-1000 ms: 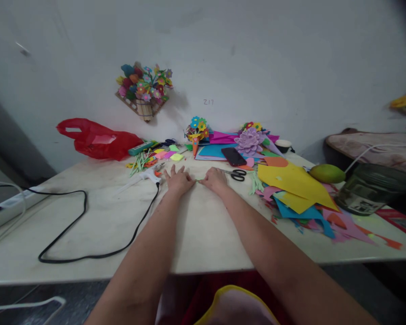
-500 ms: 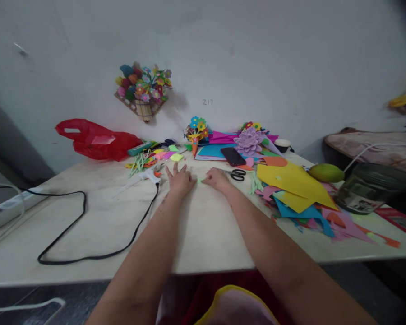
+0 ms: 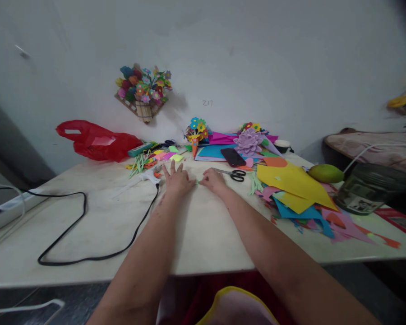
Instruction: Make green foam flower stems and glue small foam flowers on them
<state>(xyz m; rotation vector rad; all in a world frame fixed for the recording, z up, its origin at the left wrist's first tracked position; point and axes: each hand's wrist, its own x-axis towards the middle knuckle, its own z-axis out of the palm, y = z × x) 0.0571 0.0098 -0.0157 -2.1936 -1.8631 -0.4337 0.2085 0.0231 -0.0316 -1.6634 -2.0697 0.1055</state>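
Observation:
My left hand (image 3: 178, 179) rests on the table, with thumb and index finger pinched at a tiny light green piece (image 3: 198, 182) and the other fingers spread. From the other side my right hand (image 3: 214, 181) pinches the same piece, its fingers curled in. Most of the piece is hidden by my fingertips, and its exact shape is too small to tell. Scissors with black handles (image 3: 237, 175) lie just beyond my right hand. To the left of my left hand is a white glue gun (image 3: 150, 176) with a black cord.
Colourful paper scraps (image 3: 297, 185) spread on the right, near a glass jar (image 3: 368, 187) and a green mango (image 3: 325, 173). A phone (image 3: 232, 157), a purple flower (image 3: 249, 142) and a red plastic bag (image 3: 98, 142) lie toward the wall. The black cord (image 3: 84, 258) loops across the left.
Both hands have shifted very slightly, still pinching at the small green piece. My right fingers are a little more lifted. The other things on the table have stayed put.

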